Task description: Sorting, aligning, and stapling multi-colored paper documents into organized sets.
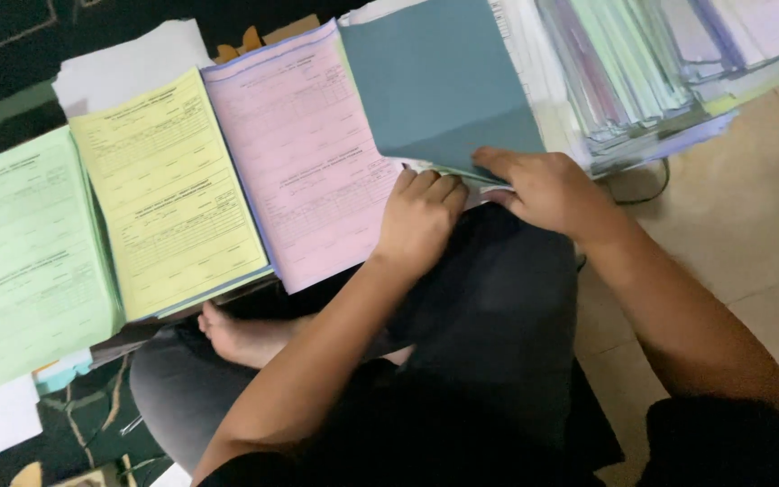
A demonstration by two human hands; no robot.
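The left hand sits at frame centre, fingers curled down onto the lower edge of the sheets beneath the grey-blue sheet; whether it pinches a sheet cannot be told. The right hand, just right of it, grips the lower edge of the grey-blue sheet, thumb on top. That sheet occupies upper centre and is lifted at its lower edge. To its left lie three form stacks side by side: pink stack, yellow stack, green stack at the far left. A tall pile of mixed coloured papers fills the upper right, touching the tiled floor.
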